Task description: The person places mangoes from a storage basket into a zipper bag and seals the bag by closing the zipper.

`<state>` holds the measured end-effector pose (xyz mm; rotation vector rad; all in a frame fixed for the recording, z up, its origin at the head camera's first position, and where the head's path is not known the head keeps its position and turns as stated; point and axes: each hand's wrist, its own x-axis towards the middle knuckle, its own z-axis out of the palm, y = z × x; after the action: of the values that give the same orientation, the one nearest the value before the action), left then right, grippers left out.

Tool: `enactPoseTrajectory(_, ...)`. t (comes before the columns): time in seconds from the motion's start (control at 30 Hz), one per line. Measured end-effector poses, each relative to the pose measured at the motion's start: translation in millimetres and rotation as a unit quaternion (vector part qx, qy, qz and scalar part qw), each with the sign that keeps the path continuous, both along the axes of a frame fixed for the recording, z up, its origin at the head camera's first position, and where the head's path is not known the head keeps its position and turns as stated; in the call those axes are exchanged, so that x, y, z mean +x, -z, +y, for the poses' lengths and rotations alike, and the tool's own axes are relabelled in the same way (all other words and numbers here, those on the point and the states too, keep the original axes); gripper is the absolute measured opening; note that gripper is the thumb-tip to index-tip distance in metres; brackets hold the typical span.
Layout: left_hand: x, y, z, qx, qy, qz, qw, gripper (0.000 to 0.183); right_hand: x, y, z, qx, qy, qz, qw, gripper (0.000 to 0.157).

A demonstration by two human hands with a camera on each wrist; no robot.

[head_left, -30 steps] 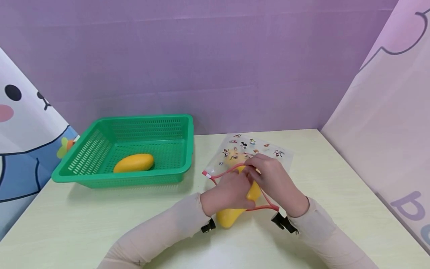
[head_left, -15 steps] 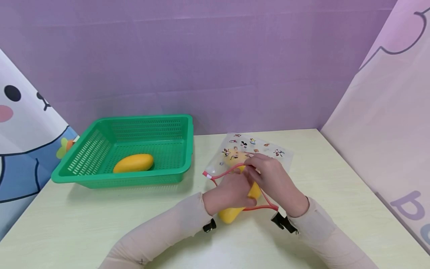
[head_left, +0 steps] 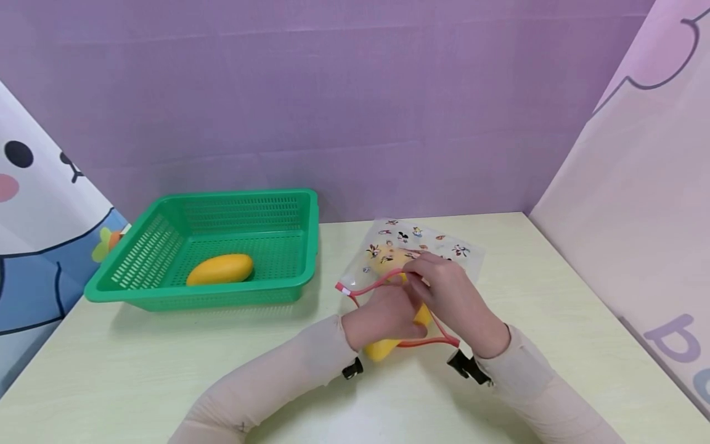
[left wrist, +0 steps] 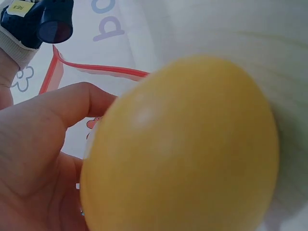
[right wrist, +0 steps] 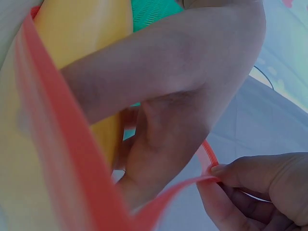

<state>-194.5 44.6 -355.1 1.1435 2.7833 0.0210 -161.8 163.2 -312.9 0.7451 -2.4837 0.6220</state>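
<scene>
A yellow mango (head_left: 380, 350) is held in my left hand (head_left: 385, 313), at the mouth of a clear zip bag (head_left: 429, 239) with small cartoon prints. In the left wrist view the rounded end of the mango (left wrist: 187, 144) fills the middle, with thumb and fingers along its side. My right hand (head_left: 448, 295) pinches the bag's red zip edge (head_left: 370, 286) and lifts it, as the right wrist view shows with the red strip (right wrist: 211, 178) between thumb and finger. More yellow shows through the bag beyond the mouth. My left fingertips are hidden behind the bag's edge.
To the left stands a green basket (head_left: 280, 296) with another yellow mango (head_left: 220, 269) lying in it. A purple backdrop (head_left: 355, 111) rises behind the pale table (head_left: 166, 357), and a printed panel (head_left: 638, 222) borders it on the right.
My left hand and the mango have moved a little up and to the right, further into the bag's mouth. The right hand keeps its pinch in nearly the same place.
</scene>
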Motion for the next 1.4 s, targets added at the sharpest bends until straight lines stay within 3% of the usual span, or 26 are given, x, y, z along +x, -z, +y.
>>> enactPoseTrajectory(0.3, -4.5, 0.2, 6, 0.003, -0.028, -0.038, 0.9989, 0.071, -0.2, -2.2, 1, 0.006, -0.004, 0.008, 1.0, 0.013)
enactPoseTrajectory(0.53, -7.7, -2.7, 8, 0.009, -0.018, -0.036, 0.9992, 0.08, 0.5, -3.2, 1, 0.008, 0.004, 0.005, 1.0, 0.013)
enactPoseTrajectory(0.73, -9.7, -1.3, 6, 0.009, 0.018, -0.003, 0.9998, 0.074, 0.3, -2.6, 1, 0.006, -0.001, 0.014, 1.0, 0.012)
enactPoseTrajectory(0.87, -11.0, -1.1, 5, 0.014, 0.028, -0.003, 0.9995, 0.069, 0.2, -2.7, 0, 0.007, -0.004, 0.014, 1.0, 0.012)
enactPoseTrajectory(1.2, -13.5, -0.8, 8, 0.016, 0.008, -0.046, 0.9988, 0.064, 0.6, -0.1, -1, -0.001, -0.012, 0.016, 1.0, 0.01)
enactPoseTrajectory(1.4, -13.0, -2.2, 6, 0.019, 0.008, -0.05, 0.9985, 0.061, 0.7, -0.7, -2, 0.0, -0.016, 0.018, 1.0, 0.011)
